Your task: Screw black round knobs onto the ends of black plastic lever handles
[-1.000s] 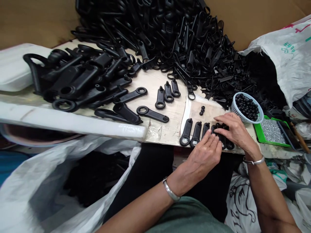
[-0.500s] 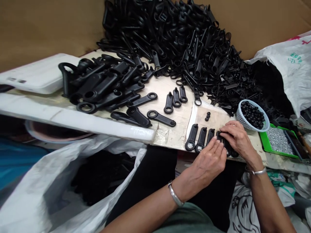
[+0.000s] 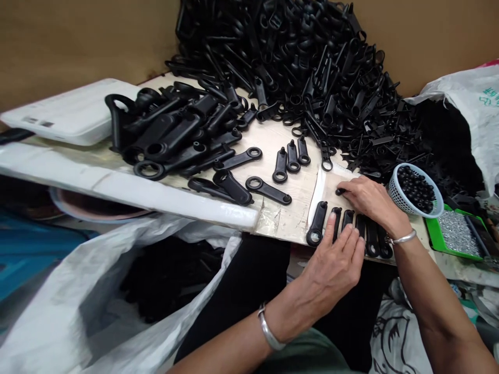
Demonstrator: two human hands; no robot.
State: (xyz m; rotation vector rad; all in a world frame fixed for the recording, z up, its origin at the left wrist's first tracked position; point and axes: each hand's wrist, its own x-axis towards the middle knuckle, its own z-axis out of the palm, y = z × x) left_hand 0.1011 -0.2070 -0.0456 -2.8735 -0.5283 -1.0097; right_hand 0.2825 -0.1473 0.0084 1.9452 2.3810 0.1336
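Note:
My right hand (image 3: 372, 202) is closed in a pinch, its fingertips on a small black bead (image 3: 340, 191) over the pale pad (image 3: 329, 182). Below it, a row of black plastic arms with ring ends (image 3: 317, 223) lies along the table's front edge, small knobs pointing away from me. My left hand (image 3: 337, 259) is open, its fingers stretched over the middle of that row and hiding parts of several arms. Three more black arms (image 3: 293, 157) lie side by side left of the pad, with a single arm (image 3: 268, 190) nearer the edge.
A huge heap of black plastic parts (image 3: 296, 62) fills the back. To the right stand a basket of black beads (image 3: 394, 192) and a green tray (image 3: 434, 236) of small shiny metal pieces. A white case (image 3: 74, 109) lies left; an open white sack (image 3: 58, 311) hangs below.
My right hand has left the row and moved up to the small beads on the pad, pinching there. My left fingers have spread and flattened over the row. The view has shifted slightly.

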